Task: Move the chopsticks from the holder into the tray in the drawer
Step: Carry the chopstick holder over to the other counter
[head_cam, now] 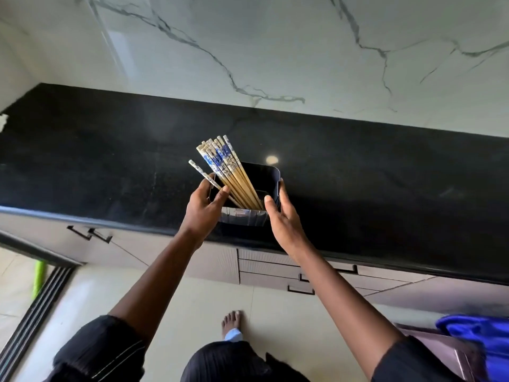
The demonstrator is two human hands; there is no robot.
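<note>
A person's two bare arms reach from 6 o'clock to a black granite countertop backed by a white marble wall. At the centre stands one black rectangular chopstick holder, near the counter's front edge. A bundle of bamboo chopsticks with blue-and-white patterned tops stands inside it, leaning toward 11 o'clock. There are about eight, packed too closely for a sure count.

The left hand, at the holder's 9 o'clock side, pinches one single chopstick between thumb and curled fingers, splayed apart from the bundle with its lower end still in the holder. The right hand, at 3 o'clock, grips the holder, thumb on the near rim and fingers curled round the right wall.

Below the counter, at 5 o'clock, are three stacked drawer fronts, all closed. One bare foot shows at 6 o'clock and one blue cloth at 4 o'clock.
</note>
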